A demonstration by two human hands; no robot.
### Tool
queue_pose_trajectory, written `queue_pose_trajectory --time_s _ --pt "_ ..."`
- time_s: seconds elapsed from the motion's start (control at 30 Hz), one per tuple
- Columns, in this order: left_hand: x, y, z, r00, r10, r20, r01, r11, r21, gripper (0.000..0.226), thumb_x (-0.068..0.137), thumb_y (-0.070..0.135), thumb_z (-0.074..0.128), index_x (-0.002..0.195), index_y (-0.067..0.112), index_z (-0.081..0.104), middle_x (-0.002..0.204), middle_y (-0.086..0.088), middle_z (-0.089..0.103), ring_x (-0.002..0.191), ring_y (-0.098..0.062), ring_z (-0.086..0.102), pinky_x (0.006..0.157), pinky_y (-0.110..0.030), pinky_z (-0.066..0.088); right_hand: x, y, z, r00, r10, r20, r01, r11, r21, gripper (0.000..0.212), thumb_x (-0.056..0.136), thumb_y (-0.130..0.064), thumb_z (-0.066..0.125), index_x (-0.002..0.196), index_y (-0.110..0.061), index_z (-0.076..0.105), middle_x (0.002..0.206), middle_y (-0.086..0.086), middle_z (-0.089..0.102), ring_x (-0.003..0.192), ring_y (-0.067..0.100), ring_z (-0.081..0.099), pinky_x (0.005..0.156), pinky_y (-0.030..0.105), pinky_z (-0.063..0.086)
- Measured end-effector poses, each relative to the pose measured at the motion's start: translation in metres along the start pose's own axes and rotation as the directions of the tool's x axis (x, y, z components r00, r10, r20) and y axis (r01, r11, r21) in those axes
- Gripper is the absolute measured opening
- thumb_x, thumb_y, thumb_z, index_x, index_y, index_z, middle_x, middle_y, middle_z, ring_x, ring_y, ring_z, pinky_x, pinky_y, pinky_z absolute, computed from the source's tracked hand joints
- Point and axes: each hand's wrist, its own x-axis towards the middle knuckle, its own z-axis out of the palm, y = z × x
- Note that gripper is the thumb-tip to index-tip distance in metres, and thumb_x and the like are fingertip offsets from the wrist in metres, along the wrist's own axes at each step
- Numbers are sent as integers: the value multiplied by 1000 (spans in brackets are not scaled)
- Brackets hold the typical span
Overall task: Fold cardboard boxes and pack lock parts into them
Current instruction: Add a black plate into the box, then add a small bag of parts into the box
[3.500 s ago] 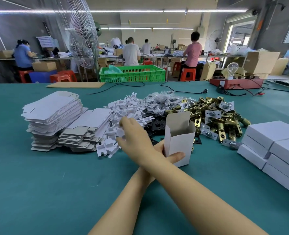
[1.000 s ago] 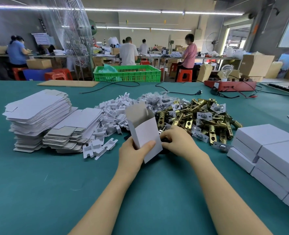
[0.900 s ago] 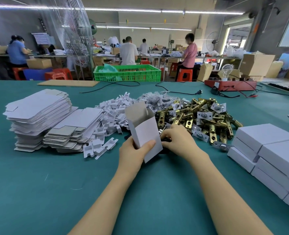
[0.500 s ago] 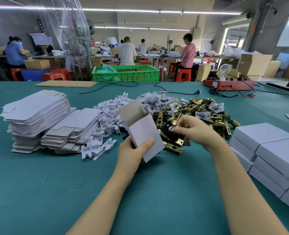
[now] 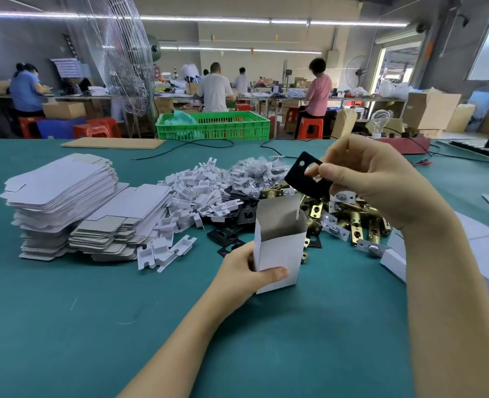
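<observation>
Left hand gripping upright open white box on tabletop; right hand pinching black plate above the box's open mouth, beside brass latches.

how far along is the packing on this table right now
Done: closed white boxes are stacked at the right. In hand: the left hand holds an open box upright while the right hand pinches a black plate above its mouth; nothing is visibly inside yet. Left: a tall stack of flat box blanks, plus piles of white plastic clips and brass latches.
</observation>
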Motion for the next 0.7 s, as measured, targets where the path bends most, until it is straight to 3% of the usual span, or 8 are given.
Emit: queue_pose_trajectory --time_s 0.1,0.3,0.47,0.7 --pt "1 0 -1 1000 3 28 -3 1000 5 33 69 32 81 94 48 68 100 16 72 95 -4 67 74 -15 50 -1 -10 2 996 -16 93 27 993 -117 27 73 -32 70 89 -10 65 86 6 73 81 18 68 72 25 55" --pt "3 -1 -2 998 -17 55 16 1000 24 33 67 36 81 97 44 70 102 14 73 98 -8 67 83 -23 52 5 -4 14 961 97 257 6 928 -373 5 79 -20 76 78 -20 71 66 -7 67 58 3 56 57 15 43" --pt "3 -1 -2 998 -31 62 30 999 19 33 67 35 81 99 37 71 101 12 73 97 -9 68 82 -25 52 8 -4 21 949 108 296 9 929 -369 6 76 -21 79 75 -22 73 68 -8 70 59 2 60 55 11 44" --pt "3 -1 -2 998 -35 56 35 999 7 29 66 35 81 93 41 71 97 13 73 92 -8 68 75 -20 50 11 4 31 928 137 348 -13 941 -337 5 76 -19 79 77 -20 75 67 -10 71 59 0 61 57 11 45"
